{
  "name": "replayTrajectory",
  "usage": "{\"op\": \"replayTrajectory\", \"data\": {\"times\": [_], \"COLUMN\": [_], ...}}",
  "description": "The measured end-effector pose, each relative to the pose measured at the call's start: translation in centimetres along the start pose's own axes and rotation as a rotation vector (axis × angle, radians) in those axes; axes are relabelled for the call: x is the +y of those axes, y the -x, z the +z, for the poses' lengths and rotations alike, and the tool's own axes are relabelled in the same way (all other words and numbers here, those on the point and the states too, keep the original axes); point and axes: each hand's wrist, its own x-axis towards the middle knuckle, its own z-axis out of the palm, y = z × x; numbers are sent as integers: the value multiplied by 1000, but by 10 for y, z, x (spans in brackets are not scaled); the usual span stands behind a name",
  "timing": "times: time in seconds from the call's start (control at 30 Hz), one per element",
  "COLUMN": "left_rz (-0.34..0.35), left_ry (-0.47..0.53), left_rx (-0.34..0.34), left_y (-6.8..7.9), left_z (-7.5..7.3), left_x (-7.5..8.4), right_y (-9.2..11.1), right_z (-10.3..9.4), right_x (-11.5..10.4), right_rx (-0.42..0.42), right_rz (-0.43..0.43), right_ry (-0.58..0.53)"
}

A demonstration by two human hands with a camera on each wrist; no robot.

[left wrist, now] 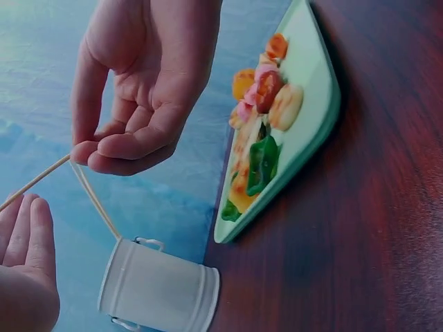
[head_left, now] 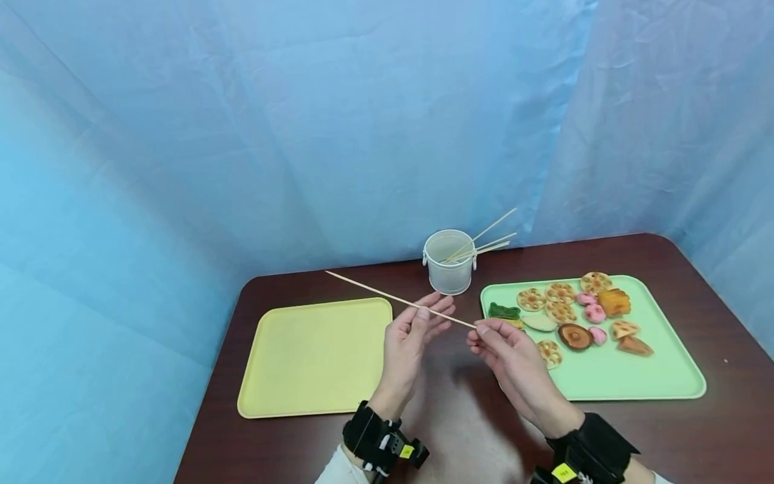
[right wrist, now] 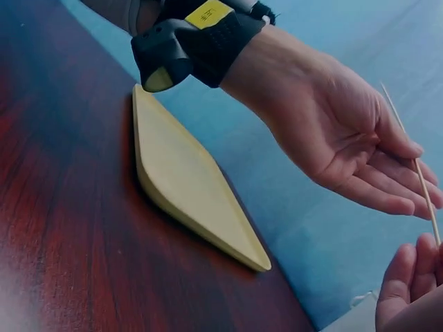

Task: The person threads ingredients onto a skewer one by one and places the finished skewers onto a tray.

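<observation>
A thin bamboo skewer (head_left: 369,289) slants across both hands above the table, its far end out to the left. My right hand (head_left: 514,363) pinches its near end between thumb and fingers, as the left wrist view also shows on that hand (left wrist: 149,90). The thumb of my left hand (head_left: 406,339) lies on the skewer farther along, holding it against the fingers, which stretch out behind it. In the right wrist view the skewer (right wrist: 426,190) crosses that thumb tip. Behind the hands stands a white bucket (head_left: 449,272) with several skewers (head_left: 492,245) leaning in it.
On the right a green tray (head_left: 653,383) bears lotus root slices (head_left: 561,312), a mushroom (head_left: 574,337), pink pieces (head_left: 595,313), a green pepper piece (head_left: 503,311) and other food pieces. A yellow tray (head_left: 314,363) lies on the left. Blue cloth (head_left: 363,134) hangs behind the table.
</observation>
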Motion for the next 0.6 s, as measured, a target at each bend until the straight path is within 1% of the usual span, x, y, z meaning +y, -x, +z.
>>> {"op": "replayTrajectory", "data": {"times": [0.07, 0.17, 0.23, 0.3, 0.37, 0.4, 0.53, 0.6], "left_rz": [-13, -32, -39, -49, -60, -62, -63, -65], "left_ry": [11, 17, 23, 19, 6, 0, -64, -101], "left_rx": [7, 34, 62, 95, 126, 139, 177, 190], "left_y": [1, 0, -1, -3, -5, -6, -10, -11], "left_z": [0, -1, -3, -6, -11, -15, -29, -37], "left_x": [-2, -4, -5, -5, -4, -4, -1, -1], "right_y": [-1, -4, -7, -10, -13, -15, -18, -19], "right_z": [-1, -4, -10, -19, -31, -39, -68, -80], "right_x": [1, 1, -1, -5, -12, -16, -29, -33], "right_rx": [-2, 2, 5, 16, 25, 35, 57, 63], "right_rz": [24, 34, 20, -22, -75, -107, -287, -371], "right_ry": [30, 117, 201, 326, 486, 595, 1038, 1207]}}
